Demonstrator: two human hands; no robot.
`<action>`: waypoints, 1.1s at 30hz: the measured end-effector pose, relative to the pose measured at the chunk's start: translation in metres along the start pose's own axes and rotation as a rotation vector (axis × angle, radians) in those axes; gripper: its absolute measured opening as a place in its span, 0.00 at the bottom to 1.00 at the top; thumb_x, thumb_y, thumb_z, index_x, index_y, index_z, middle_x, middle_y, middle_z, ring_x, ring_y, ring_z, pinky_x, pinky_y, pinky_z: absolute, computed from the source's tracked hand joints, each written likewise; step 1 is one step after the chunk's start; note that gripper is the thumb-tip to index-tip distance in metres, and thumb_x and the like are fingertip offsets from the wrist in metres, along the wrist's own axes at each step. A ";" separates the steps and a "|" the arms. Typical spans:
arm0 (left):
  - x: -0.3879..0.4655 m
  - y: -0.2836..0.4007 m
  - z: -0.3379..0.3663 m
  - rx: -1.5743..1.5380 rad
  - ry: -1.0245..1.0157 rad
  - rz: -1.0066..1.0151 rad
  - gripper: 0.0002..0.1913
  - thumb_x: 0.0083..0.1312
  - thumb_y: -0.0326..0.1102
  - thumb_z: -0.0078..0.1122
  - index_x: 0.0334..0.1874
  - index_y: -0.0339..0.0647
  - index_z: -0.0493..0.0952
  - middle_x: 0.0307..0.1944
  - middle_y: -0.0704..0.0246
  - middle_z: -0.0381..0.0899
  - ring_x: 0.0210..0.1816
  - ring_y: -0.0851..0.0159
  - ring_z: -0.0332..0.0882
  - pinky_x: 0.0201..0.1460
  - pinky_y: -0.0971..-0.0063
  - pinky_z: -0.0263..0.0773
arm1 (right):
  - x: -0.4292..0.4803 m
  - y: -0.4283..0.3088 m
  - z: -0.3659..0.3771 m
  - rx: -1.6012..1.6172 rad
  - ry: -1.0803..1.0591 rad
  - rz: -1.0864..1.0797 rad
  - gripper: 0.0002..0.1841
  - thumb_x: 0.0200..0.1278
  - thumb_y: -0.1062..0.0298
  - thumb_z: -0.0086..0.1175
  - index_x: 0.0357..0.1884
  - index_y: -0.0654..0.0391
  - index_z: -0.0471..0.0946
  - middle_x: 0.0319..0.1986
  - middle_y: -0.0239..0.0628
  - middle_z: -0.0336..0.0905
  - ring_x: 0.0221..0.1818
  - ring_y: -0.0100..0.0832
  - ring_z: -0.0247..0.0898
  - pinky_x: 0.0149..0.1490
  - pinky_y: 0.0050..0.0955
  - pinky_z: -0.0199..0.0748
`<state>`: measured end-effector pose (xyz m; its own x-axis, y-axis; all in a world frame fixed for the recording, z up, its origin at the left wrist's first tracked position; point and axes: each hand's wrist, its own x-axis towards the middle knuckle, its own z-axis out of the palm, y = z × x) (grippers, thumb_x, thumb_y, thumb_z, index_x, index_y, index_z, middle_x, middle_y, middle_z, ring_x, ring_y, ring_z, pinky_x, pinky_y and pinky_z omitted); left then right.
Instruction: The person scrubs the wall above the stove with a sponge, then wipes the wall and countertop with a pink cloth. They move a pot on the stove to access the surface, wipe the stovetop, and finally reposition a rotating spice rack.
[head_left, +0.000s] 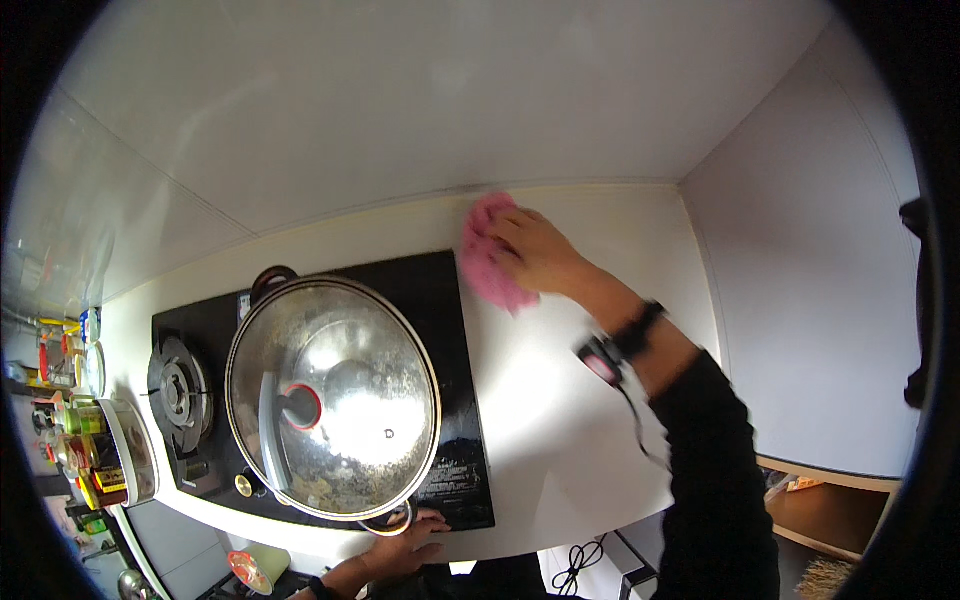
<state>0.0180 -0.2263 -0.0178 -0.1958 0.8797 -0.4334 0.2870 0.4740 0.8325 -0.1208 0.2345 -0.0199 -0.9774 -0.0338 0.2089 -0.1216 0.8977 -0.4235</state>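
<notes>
My right hand (544, 251) presses a pink cloth (491, 259) onto the white countertop (525, 390), just right of the stove and near the back wall. A black strap with a small device is on that wrist. My left hand (405, 551) rests at the front edge of the black glass-top gas stove (469, 450), beside the lower handle of a large pot. It cannot be told whether that hand holds the handle. A glass lid (352, 352) with a metal rim and an upright grey handle covers the pot. A bare burner (178, 394) shows at the stove's left.
A clear bin (135, 450) with bottles and several jars stand at the counter's left end. A cup-like container (259, 568) is below the front edge. A grey panel (810, 300) bounds the right side, above an open wooden shelf (832, 510). A bundled black cable (577, 566) hangs below.
</notes>
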 end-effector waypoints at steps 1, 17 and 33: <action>0.001 -0.003 0.001 -0.015 -0.023 0.003 0.18 0.61 0.35 0.64 0.54 0.44 0.78 0.56 0.61 0.73 0.61 0.54 0.69 0.64 0.60 0.63 | 0.010 0.004 0.023 -0.089 0.034 0.038 0.13 0.59 0.65 0.51 0.46 0.55 0.76 0.55 0.43 0.73 0.63 0.49 0.63 0.57 0.48 0.66; 0.004 0.001 -0.002 -0.025 0.014 0.037 0.19 0.56 0.32 0.66 0.52 0.45 0.79 0.55 0.64 0.74 0.60 0.56 0.70 0.63 0.64 0.65 | -0.226 -0.160 0.011 0.205 -0.586 -0.137 0.18 0.46 0.70 0.59 0.44 0.58 0.75 0.48 0.49 0.74 0.62 0.51 0.62 0.56 0.44 0.69; 0.003 -0.002 0.012 0.002 0.194 0.103 0.15 0.54 0.31 0.67 0.45 0.45 0.82 0.51 0.64 0.78 0.57 0.55 0.73 0.55 0.61 0.70 | 0.036 -0.006 0.071 -0.144 -0.055 0.130 0.26 0.74 0.45 0.36 0.69 0.40 0.67 0.70 0.36 0.61 0.72 0.47 0.52 0.70 0.56 0.46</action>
<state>0.0281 -0.2245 -0.0245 -0.3420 0.8996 -0.2716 0.3166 0.3824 0.8681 -0.1674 0.1966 -0.0729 -0.9917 0.0663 0.1104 0.0287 0.9496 -0.3121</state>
